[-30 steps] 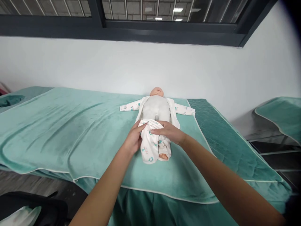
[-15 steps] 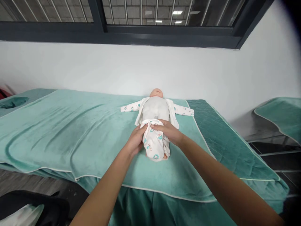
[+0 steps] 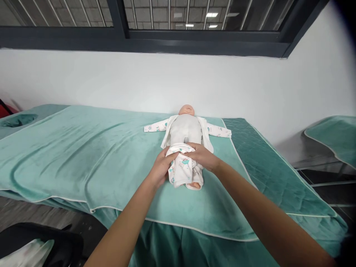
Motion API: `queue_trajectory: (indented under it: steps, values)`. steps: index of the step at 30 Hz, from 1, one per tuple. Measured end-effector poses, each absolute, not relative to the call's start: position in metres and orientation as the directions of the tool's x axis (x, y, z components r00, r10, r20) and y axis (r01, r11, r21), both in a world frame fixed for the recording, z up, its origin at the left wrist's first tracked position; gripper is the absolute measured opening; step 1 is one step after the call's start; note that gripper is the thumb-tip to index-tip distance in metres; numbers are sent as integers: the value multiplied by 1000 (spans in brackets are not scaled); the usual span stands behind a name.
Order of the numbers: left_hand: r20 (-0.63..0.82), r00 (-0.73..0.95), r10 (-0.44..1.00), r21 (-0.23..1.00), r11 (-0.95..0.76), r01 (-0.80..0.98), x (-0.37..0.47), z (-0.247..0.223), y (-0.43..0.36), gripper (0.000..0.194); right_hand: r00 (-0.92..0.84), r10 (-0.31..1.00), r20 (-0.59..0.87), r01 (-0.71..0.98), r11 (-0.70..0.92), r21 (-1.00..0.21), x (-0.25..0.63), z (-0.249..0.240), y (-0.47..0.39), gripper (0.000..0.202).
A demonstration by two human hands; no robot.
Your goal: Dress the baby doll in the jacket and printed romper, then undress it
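Note:
A baby doll (image 3: pixel 185 128) lies on its back, its head toward the wall. An open white printed jacket (image 3: pixel 159 126) is under it, with both sleeves spread out sideways. White printed baby trousers (image 3: pixel 183 170) cover the doll's lower legs, and a foot shows at the right leg opening. My left hand (image 3: pixel 163 165) is closed on the left side of the trousers' waistband, thumb on top. On the right side, my right hand (image 3: pixel 202 155) grips the same waistband. Some of the fingers are hidden by the cloth.
A light green blanket (image 3: pixel 69 159) with white piping covers the bed, over a darker quilted cover (image 3: pixel 267 159). Behind stands a white wall (image 3: pixel 125 81) under a barred window. A black chair (image 3: pixel 63 241) with white cloth on it is at lower left.
Both hands have shifted slightly down with the waistband. The trouser legs have bunched shorter, and the foot at the right opening shows more.

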State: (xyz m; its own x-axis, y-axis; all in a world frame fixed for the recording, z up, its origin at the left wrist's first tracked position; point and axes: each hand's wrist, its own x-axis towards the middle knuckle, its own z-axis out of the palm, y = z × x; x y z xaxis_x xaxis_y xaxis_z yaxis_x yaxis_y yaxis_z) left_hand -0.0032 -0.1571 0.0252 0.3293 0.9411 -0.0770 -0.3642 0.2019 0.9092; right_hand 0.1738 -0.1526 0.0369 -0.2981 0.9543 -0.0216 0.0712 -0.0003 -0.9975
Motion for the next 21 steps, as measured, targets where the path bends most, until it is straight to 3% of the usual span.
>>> queue_trajectory:
  steps: [5, 10, 15, 21]
  values:
    - [-138, 205, 969, 883, 214, -417, 4, 25, -174, 35, -230, 972, 40, 309, 112, -944, 172, 34, -149, 26]
    - [-243, 163, 956, 883, 288, -371, 5, 26, -196, 25, -188, 981, 54, 441, 133, -887, 169, 33, -151, 16]
    - [-252, 148, 956, 859, 291, -421, 4, 29, -211, 26, -225, 971, 84, 546, 197, -815, 169, 39, -160, 15]
    - [-269, 154, 951, 824, 310, -475, 2, 25, -222, 31, -324, 946, 10, 772, 270, -576, 173, 48, -166, 12]
